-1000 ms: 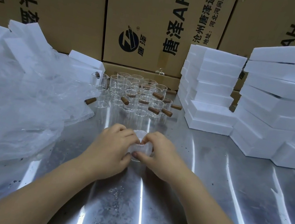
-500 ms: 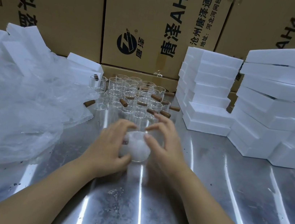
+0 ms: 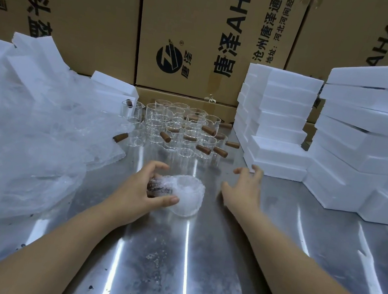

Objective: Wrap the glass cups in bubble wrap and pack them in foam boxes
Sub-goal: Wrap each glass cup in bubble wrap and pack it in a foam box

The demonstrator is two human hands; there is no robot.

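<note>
A glass cup wrapped in bubble wrap (image 3: 187, 195) sits on the steel table (image 3: 209, 261) in the middle of the head view. My left hand (image 3: 143, 189) grips it from the left, fingers curled round its brown wooden handle. My right hand (image 3: 244, 191) hovers to the right of the cup with fingers spread, holding nothing, close to the lowest foam box (image 3: 277, 158). Several bare glass cups with wooden handles (image 3: 178, 129) stand in a cluster behind.
Two tall stacks of white foam boxes (image 3: 363, 143) fill the right side. A loose heap of bubble wrap (image 3: 27, 136) covers the left, with more foam boxes (image 3: 111, 88) behind it. Big cardboard cartons (image 3: 194, 29) wall off the back.
My right hand has let go of the wrapped cup and moved right toward the foam boxes. My left hand keeps hold of the cup, which has shifted slightly.
</note>
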